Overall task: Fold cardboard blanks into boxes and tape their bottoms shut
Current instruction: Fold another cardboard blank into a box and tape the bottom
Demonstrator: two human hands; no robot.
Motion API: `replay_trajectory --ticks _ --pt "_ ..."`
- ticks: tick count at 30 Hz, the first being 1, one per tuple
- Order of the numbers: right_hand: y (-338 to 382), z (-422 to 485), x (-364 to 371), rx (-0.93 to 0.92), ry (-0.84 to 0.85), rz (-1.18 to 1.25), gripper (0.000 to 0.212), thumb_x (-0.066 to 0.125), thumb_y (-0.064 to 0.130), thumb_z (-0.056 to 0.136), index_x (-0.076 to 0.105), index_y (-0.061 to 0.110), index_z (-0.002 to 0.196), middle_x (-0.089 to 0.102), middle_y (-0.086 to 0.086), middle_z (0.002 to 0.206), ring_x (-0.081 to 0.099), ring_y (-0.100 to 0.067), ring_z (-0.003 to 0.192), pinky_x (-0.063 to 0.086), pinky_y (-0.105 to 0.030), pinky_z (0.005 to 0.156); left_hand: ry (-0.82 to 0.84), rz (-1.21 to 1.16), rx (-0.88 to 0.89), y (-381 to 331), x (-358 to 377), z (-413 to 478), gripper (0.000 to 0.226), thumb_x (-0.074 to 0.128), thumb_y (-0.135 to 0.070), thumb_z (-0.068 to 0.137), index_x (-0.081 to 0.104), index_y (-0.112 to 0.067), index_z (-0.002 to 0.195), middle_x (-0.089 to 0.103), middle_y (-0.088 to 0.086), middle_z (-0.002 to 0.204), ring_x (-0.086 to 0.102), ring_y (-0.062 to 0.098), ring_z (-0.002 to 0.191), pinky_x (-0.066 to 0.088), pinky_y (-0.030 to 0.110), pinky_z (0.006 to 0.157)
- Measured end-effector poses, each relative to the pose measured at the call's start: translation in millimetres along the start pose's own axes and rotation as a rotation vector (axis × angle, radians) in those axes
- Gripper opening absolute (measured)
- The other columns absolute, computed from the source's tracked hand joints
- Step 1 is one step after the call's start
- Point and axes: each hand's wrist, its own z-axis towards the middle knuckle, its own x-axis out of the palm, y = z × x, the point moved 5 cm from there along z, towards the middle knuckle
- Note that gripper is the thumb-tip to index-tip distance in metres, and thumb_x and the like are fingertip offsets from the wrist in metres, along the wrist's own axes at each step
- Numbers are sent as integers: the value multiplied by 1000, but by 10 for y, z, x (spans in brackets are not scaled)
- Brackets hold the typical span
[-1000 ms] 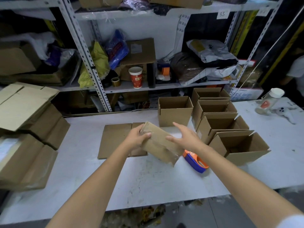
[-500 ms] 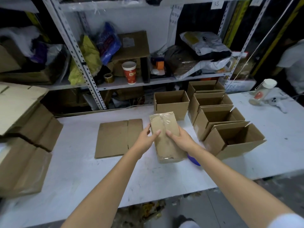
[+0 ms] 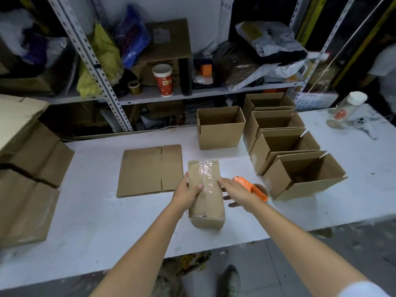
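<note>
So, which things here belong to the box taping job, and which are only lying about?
Job: taped brown cardboard box; orange tape dispenser; flat brown cardboard blank; open brown cardboard boxes.
Lying about: red paper cup; clear plastic bottle with white cap; yellow plastic bag.

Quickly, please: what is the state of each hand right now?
Left hand: grips the taped box, thumb on top.
Right hand: open, fingers straight, touching the box's right side.

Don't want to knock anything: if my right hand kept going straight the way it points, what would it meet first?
Your right hand points forward-left, its fingertips seemingly already on the taped box, so that box comes first.
</note>
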Motion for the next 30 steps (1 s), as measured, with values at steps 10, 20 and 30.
replay_trajectory --ticks 10,20,30 --pt "-616 552 -708 68 -342 -839 76 50 50 97 16 16 157 60 -15 132 58 -34 118 47 -38 91 -82 10 -68 67 107 78 58 68 -37 86 46 -42 139 63 -13 125 64 12 109 54 39 95" --pt "-419 586 -837 -45 -381 -494 63 42 30 106 11 20 159 53 -12 136 55 -30 118 49 -39 91 -74 141 -74 -21 105 145 87 66 -44 79 22 -38 154 49 -9 148 54 20 128 47 44 106" --pt "1075 -338 -936 -440 -54 -495 63 56 28 100 26 47 152 49 12 131 54 -11 111 50 -31 85 69 221 230 -1325 -108 164 88 75 -43 85 28 -22 157 42 0 153 44 19 138 39 37 111"
